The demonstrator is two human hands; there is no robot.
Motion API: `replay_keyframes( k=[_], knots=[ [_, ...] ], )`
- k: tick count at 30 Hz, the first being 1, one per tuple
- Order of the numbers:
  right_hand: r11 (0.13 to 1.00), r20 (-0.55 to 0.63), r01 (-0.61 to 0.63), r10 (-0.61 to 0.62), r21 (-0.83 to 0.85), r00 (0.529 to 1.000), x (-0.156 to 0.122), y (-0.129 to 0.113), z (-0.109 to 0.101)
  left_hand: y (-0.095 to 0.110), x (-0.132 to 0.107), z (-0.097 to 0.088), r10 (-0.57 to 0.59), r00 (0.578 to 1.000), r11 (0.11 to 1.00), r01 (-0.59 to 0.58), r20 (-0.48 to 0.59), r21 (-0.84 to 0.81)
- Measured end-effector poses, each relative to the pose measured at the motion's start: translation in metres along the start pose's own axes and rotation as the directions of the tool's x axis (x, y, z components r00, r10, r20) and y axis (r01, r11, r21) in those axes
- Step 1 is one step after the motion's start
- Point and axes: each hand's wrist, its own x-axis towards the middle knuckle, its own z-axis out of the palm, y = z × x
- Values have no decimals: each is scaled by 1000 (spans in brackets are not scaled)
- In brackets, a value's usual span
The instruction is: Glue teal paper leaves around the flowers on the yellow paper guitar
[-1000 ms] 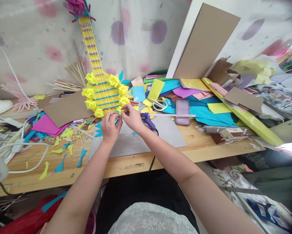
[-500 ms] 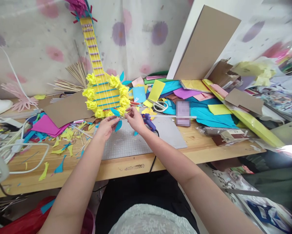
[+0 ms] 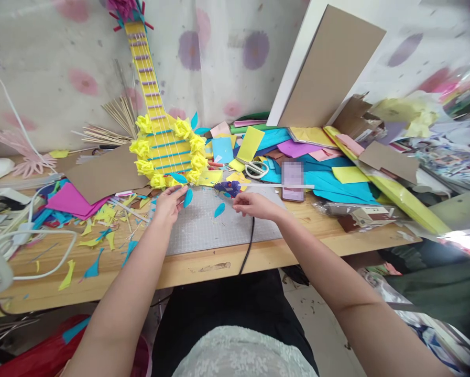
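A paper-covered guitar model (image 3: 167, 146) leans against the backdrop, its body edged with yellow paper flowers (image 3: 197, 152). At its lower rim, my left hand (image 3: 171, 204) is closed in a pinch on a blue paper leaf (image 3: 188, 198); another blue leaf (image 3: 177, 178) sits just above the fingertips. My right hand (image 3: 256, 205) lies over the handle of a purple glue gun (image 3: 227, 187), fingers curled around it. The hand hides most of the handle. From the gun's rear a long white glue stick (image 3: 277, 186) sticks out. One loose blue leaf (image 3: 219, 210) rests on the grey cutting mat (image 3: 203, 230).
White-handled scissors (image 3: 257, 169), a phone (image 3: 293, 180) and coloured paper sheets (image 3: 337, 183) lie to the right. Paper scraps (image 3: 97, 225) and white cables (image 3: 30, 230) cover the left. A black cord (image 3: 248, 251) hangs over the table (image 3: 282, 248) edge.
My right hand has left the leaves at the guitar's base and moved right and down onto the glue gun handle. My left hand stays by the leaves. The view has shifted slightly.
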Motion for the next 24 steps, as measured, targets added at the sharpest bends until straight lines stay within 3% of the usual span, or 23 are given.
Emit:
replay_keyframes(
  k=[4, 6, 11, 15, 18, 20, 24],
  knots=[
    [903, -207, -274, 214, -330, 955, 0, 13, -11, -4, -1, 3, 15, 1000, 1000, -15, 5, -14],
    [871, -328, -342, 227, -353, 917, 6, 17, -9, -5, -1, 3, 21, 1000, 1000, -21, 15, -23],
    [965, -411, -171, 76, -198, 908, 29, 20, 18, -10, -3, 3, 59, 998, 998, -59, -18, -12],
    [985, -468, -169, 162, 28, 869, 42, 22, 35, -10, -5, 3, 69, 996, 998, -69, -59, -2],
    [966, -506, -138, 233, 219, 830, 42, 19, 33, -11, -5, 2, 87, 991, 996, -85, -98, 21],
    [935, -521, -52, 240, 350, 819, 37, 13, 26, -12, -4, 1, 124, 984, 992, -119, -126, 43],
    [912, -427, 72, 119, 404, 897, 27, -6, 15, -20, 0, 2, 209, 962, 977, -199, -174, 74]
  ],
)
